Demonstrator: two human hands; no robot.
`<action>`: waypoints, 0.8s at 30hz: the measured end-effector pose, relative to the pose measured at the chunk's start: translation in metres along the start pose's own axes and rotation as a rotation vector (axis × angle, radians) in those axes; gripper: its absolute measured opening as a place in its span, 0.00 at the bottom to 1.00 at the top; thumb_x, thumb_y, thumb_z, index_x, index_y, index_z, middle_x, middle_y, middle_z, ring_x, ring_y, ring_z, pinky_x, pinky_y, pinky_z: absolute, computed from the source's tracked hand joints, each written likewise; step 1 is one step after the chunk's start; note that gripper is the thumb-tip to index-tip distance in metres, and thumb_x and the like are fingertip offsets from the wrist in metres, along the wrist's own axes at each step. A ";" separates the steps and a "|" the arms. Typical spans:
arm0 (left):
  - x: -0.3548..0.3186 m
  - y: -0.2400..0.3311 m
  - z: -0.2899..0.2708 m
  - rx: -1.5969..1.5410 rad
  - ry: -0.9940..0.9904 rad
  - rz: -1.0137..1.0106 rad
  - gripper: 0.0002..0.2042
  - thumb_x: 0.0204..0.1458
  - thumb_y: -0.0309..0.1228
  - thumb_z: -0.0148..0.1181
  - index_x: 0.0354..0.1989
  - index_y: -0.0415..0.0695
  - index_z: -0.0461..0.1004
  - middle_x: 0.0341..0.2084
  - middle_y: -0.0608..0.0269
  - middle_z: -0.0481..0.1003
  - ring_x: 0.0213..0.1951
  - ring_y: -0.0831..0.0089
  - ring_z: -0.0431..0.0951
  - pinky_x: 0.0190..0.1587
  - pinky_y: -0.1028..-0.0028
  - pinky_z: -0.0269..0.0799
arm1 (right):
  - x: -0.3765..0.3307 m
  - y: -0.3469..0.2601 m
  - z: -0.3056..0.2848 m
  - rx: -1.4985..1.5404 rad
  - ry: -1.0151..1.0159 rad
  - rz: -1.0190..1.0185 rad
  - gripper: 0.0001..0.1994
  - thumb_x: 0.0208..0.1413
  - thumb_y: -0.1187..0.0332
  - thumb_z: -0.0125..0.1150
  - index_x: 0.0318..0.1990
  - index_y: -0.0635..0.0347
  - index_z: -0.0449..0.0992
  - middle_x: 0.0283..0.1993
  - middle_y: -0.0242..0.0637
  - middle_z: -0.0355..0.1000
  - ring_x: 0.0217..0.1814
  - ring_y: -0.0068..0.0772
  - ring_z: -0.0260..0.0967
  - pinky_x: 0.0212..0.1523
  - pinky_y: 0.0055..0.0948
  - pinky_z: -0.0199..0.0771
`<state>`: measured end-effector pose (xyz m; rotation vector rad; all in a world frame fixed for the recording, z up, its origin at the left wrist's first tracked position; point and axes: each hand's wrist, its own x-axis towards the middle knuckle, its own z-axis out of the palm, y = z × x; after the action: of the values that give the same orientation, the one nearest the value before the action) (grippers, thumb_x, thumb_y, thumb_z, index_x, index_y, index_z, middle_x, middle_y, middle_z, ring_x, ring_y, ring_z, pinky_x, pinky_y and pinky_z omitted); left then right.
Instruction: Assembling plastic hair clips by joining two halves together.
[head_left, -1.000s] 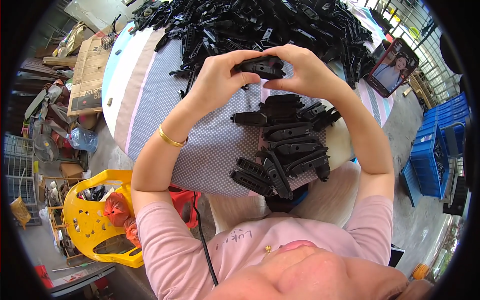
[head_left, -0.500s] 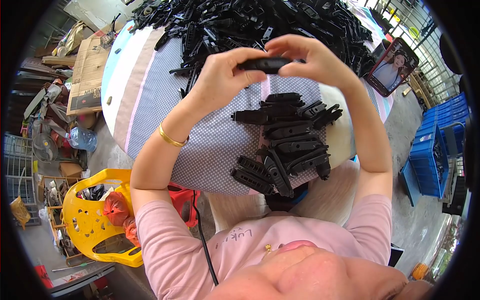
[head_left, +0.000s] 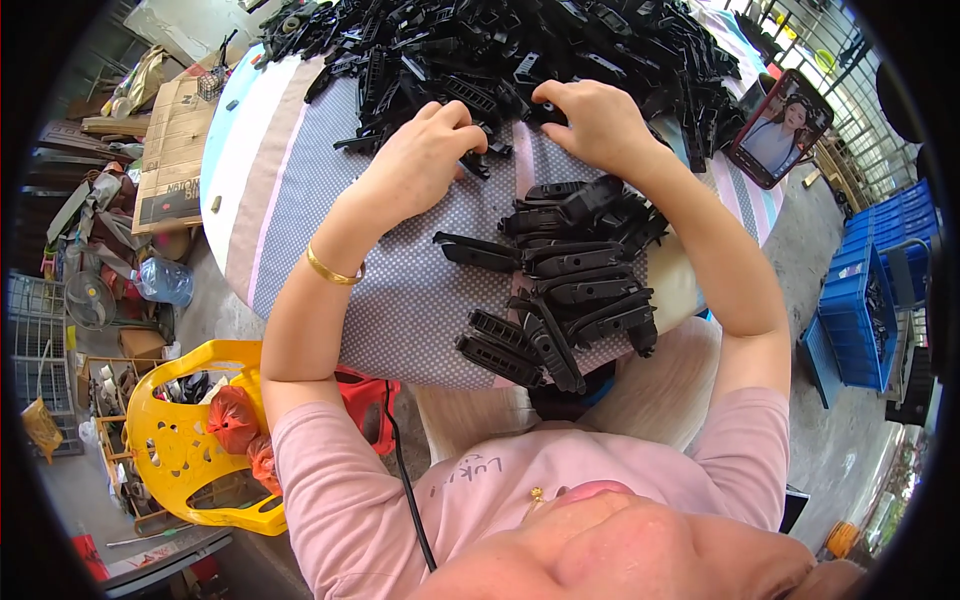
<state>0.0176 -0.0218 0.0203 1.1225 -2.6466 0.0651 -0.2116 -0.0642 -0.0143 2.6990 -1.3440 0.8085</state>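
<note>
A big heap of black plastic parts (head_left: 600,60) covers the far side of the round table. At the heap's near edge my left hand (head_left: 422,165) is curled, with its fingers closed on a small black plastic part (head_left: 480,165). To the right of it, the thumb and forefinger of my right hand (head_left: 595,122) pinch another dark plastic part (head_left: 546,112), mostly lost against the heap. Nearer me lies a group of assembled long black plastic pieces (head_left: 585,262), set side by side; one of them (head_left: 475,250) sticks out to the left.
A patterned cloth covers the table (head_left: 290,220). At its right edge a phone (head_left: 783,130) stands tilted, showing a video. A yellow plastic chair (head_left: 165,430) with red bags stands at left. Blue crates (head_left: 855,310) are at right, a cardboard box (head_left: 172,150) far left.
My hands held one long black piece between them; now they are apart at the heap, that piece gone from them. The near group has shifted, with a piece added at its far side.
</note>
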 end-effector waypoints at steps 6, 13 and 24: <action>0.004 -0.003 0.007 0.015 0.018 0.045 0.08 0.41 0.24 0.61 0.31 0.42 0.75 0.30 0.61 0.70 0.38 0.65 0.71 0.43 0.70 0.69 | -0.006 -0.009 -0.019 -0.151 -0.028 -0.035 0.14 0.41 0.67 0.57 0.39 0.54 0.74 0.31 0.38 0.71 0.34 0.40 0.71 0.36 0.35 0.71; 0.012 -0.007 0.003 -1.037 0.266 -0.313 0.08 0.56 0.25 0.48 0.41 0.38 0.70 0.30 0.62 0.74 0.35 0.71 0.76 0.40 0.74 0.73 | -0.013 -0.002 -0.022 0.152 -0.272 -0.151 0.20 0.39 0.64 0.59 0.45 0.55 0.73 0.35 0.40 0.72 0.40 0.43 0.70 0.42 0.36 0.69; 0.012 -0.015 0.012 -1.912 0.162 -0.636 0.13 0.58 0.35 0.50 0.44 0.39 0.71 0.29 0.62 0.74 0.29 0.72 0.75 0.34 0.74 0.71 | -0.005 -0.010 -0.014 0.041 0.223 -0.330 0.12 0.45 0.69 0.61 0.39 0.60 0.74 0.33 0.38 0.69 0.36 0.41 0.69 0.39 0.34 0.70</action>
<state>0.0176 -0.0422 0.0107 0.8429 -0.9662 -1.8022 -0.2127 -0.0512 -0.0028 2.6566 -0.8182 1.0649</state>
